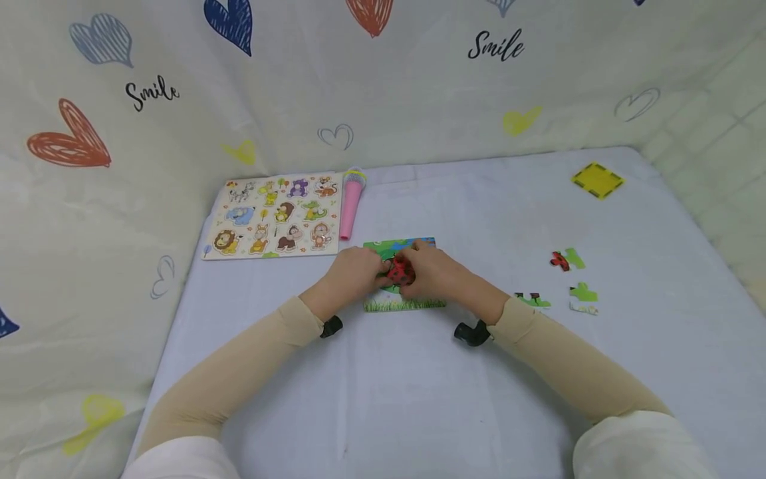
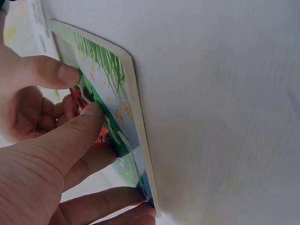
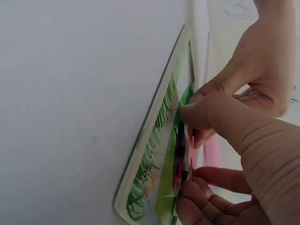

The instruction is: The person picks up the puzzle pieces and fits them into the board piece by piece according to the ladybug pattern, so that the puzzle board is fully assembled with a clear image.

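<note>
A small puzzle board [image 1: 403, 307] with printed grass and sky lies flat on the white cloth. Over its middle is a red, black-spotted ladybug puzzle piece [image 1: 399, 271], between the two hands. My left hand [image 1: 353, 279] pinches the ladybug's left side with thumb and fingers; in the left wrist view, other fingers [image 2: 108, 204] touch the board's edge. From the other side my right hand [image 1: 439, 271] pinches the piece, its thumb [image 3: 197, 116] and curled fingers spread along it. The fingers partly cover the piece, so how far it is seated in the board cannot be told.
An animal puzzle board [image 1: 272, 216] lies at the back left, beside a pink toy microphone [image 1: 351, 206]. Loose red-and-green pieces [image 1: 560, 261], green pieces [image 1: 583, 293] and another piece [image 1: 532, 300] lie to the right. A yellow square [image 1: 598, 180] is at the back right.
</note>
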Tool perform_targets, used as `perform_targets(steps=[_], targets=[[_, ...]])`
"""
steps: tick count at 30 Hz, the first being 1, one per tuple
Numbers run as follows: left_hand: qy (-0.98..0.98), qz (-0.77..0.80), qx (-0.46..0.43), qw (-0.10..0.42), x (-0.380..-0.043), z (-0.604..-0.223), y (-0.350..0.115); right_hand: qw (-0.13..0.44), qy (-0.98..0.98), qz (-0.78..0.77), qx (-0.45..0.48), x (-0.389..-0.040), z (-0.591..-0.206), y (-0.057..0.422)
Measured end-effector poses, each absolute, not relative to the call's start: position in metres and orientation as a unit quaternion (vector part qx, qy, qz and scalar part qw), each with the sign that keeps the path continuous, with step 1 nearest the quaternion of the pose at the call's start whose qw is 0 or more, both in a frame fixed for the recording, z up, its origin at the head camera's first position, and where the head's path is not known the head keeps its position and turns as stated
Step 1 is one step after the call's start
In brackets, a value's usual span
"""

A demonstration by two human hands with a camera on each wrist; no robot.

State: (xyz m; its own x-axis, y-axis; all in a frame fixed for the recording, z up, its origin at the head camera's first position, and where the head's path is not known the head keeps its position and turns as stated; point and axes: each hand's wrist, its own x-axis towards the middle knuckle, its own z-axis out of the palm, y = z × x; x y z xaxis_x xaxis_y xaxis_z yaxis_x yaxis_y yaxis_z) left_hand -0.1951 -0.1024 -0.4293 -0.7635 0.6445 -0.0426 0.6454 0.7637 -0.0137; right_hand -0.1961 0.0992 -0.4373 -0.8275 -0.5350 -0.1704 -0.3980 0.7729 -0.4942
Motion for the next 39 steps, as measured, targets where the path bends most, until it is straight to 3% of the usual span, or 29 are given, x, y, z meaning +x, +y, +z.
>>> perform_targets(steps=[29,39], targets=[[0.93,0.005,0.366,0.01,-0.195,-0.433,-0.111,0.164,0.923,-0.23,-0.26,-0.196,-0.431,0.099],[0.908,-0.032,0.396,0.136,-0.197,-0.422,-0.123,0.145,0.932,-0.11,-0.314,-0.197,-0.423,0.088]])
